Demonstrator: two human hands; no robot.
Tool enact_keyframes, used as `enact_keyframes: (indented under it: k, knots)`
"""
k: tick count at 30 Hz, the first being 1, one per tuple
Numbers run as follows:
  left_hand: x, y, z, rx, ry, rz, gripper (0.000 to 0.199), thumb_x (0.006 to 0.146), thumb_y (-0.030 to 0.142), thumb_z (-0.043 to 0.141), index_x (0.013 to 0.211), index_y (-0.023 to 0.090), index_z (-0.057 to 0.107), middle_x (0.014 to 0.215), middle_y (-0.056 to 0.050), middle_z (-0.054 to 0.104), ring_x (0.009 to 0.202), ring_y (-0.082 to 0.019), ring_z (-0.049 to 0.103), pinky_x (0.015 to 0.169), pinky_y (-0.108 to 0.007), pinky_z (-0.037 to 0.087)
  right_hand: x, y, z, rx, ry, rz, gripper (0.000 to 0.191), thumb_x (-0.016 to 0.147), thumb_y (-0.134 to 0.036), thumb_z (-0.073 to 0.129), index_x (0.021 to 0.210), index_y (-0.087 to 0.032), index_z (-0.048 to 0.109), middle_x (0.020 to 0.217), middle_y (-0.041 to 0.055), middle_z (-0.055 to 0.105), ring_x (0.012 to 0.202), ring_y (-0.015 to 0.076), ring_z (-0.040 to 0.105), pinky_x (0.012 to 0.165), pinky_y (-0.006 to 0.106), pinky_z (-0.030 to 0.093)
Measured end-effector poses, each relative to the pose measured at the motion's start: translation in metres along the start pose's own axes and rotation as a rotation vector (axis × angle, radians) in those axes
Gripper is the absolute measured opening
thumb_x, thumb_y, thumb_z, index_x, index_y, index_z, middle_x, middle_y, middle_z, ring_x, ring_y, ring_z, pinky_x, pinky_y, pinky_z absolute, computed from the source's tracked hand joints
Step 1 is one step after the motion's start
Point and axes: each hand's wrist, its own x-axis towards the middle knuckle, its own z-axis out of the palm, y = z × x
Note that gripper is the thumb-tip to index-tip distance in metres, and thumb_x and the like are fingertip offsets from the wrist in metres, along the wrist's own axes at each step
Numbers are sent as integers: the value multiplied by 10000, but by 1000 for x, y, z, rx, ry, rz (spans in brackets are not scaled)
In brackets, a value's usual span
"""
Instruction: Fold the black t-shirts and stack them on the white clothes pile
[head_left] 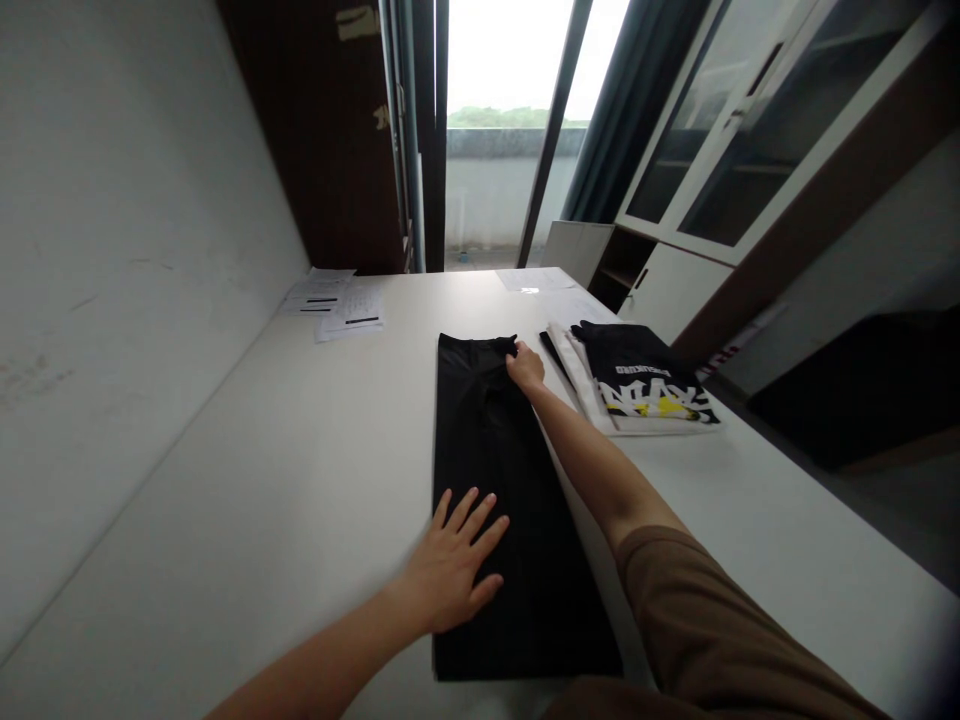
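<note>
Black trousers [532, 590] lie lengthwise on the white table, folded into a long strip, with the waistband at the far end. My left hand [461, 560] rests flat on their lower left part, fingers spread. At the far right corner of the waistband, my right hand [525, 366] pinches the black cloth between thumb and fingers. Some creases show in the cloth just below the waistband. To the right of my right hand sits a stack of folded clothes [649, 370], a black printed one on top of white ones.
The white table [315, 450] meets a wall [135, 250] on the left. Papers [349, 305] lie at its far left corner, and more sheets [534, 281] at the far edge. Beyond are a window [502, 150] and a glass-door cabinet [720, 130].
</note>
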Motion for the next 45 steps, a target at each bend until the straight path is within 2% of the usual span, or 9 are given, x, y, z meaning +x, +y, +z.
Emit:
enact_keyframes:
  k: [8, 19, 24, 28, 31, 33, 36, 42, 45]
  knots:
    - [0, 0, 0, -32, 4, 1, 705, 1023, 583, 447, 1646, 337, 226, 1734, -30, 113, 1596, -327, 72, 1270, -633, 61, 6, 0, 4, 79, -64, -35, 372, 893, -357, 601, 1222, -201, 679, 1186, 119, 743, 1125, 293, 676, 936, 369, 524]
    - [-1, 0, 0, -27, 0, -1, 711, 1016, 581, 462, 1643, 330, 239, 1733, -32, 124, 1595, -334, 73, 1271, -632, 58, 8, -46, 24, 182, -135, -10, 407, 879, -363, 618, 1253, -206, 653, 1218, 108, 727, 1133, 276, 674, 950, 346, 517]
    - [-1, -1, 1, -15, 9, 6, 718, 1015, 583, 468, 1644, 324, 238, 1732, -39, 130, 1593, -338, 83, 1270, -633, 69, -22, -53, 25, 97, -168, -132, 382, 933, -425, 600, 1263, -235, 626, 1154, 82, 726, 1071, 258, 680, 921, 341, 515]
    - [-1, -2, 2, 1, 22, 15, 721, 1014, 579, 478, 1644, 319, 243, 1731, -41, 134, 1591, -340, 96, 1270, -630, 73, -57, -48, 23, -79, -82, -262, 364, 970, -427, 588, 1278, -233, 586, 1260, 132, 652, 1152, 289, 631, 931, 372, 505]
    - [-2, -2, 3, 4, 32, 19, 723, 1013, 575, 483, 1644, 319, 242, 1730, -41, 139, 1591, -339, 101, 1269, -630, 83, -68, -42, 16, -184, -123, -270, 310, 1000, -346, 546, 1283, -223, 575, 1224, 159, 656, 1152, 320, 632, 943, 413, 486]
    - [-2, -2, 3, 3, 36, 20, 723, 1013, 574, 486, 1644, 318, 244, 1729, -44, 142, 1591, -339, 102, 1268, -632, 89, -66, -39, 11, -214, -148, -248, 288, 1020, -249, 471, 1284, -220, 581, 1164, 157, 686, 1103, 319, 661, 928, 417, 480]
    - [-2, -2, 3, -6, 38, 22, 720, 1015, 576, 481, 1643, 314, 248, 1727, -51, 149, 1591, -340, 102, 1265, -639, 90, -59, -38, 4, -221, -70, -254, 341, 1036, -196, 385, 1309, -220, 587, 1154, 154, 705, 1058, 310, 684, 903, 403, 477]
    - [-2, -2, 3, -10, 39, 23, 713, 1020, 576, 470, 1643, 308, 250, 1728, -58, 147, 1591, -342, 99, 1263, -645, 90, -45, -40, 8, -101, -213, -284, 350, 1051, -463, 441, 1159, -255, 701, 1081, 97, 751, 1035, 280, 689, 847, 329, 492]
    - [-2, -2, 3, -7, 38, 26, 717, 1016, 572, 480, 1642, 307, 252, 1727, -59, 151, 1590, -344, 106, 1263, -644, 93, -30, -35, 9, -60, -76, -145, 408, 1067, -440, 372, 1158, -228, 708, 1098, 117, 747, 1053, 274, 685, 867, 335, 492]
